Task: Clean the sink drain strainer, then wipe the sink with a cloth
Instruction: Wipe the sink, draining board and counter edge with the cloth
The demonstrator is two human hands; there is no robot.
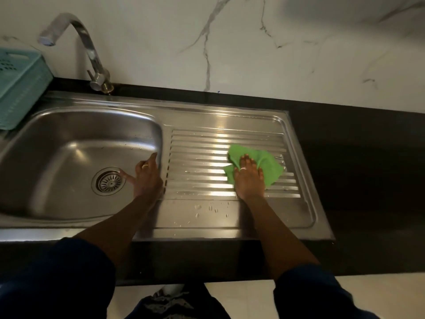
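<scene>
My right hand (249, 178) lay flat, fingers spread, pressing the green cloth (268, 161) onto the ribbed drainboard (200, 173). I judged strokes along the grooves would lift water best. My left hand (147, 178), open and empty, braced on the basin edge, with the drain strainer (110, 181) at its 9 o'clock. Droplets (207, 208) lay at the cloth's 7 o'clock. The faucet (92, 54) and teal basket (20, 88) stood well apart, toward 10 o'clock.

- Your right hand (248, 178) presses the green cloth (268, 161) onto the ribbed drainboard (197, 157).
- Your left hand (147, 178) rests against the sink's (69, 146) right wall, thumb just beside the strainer (110, 182).
</scene>
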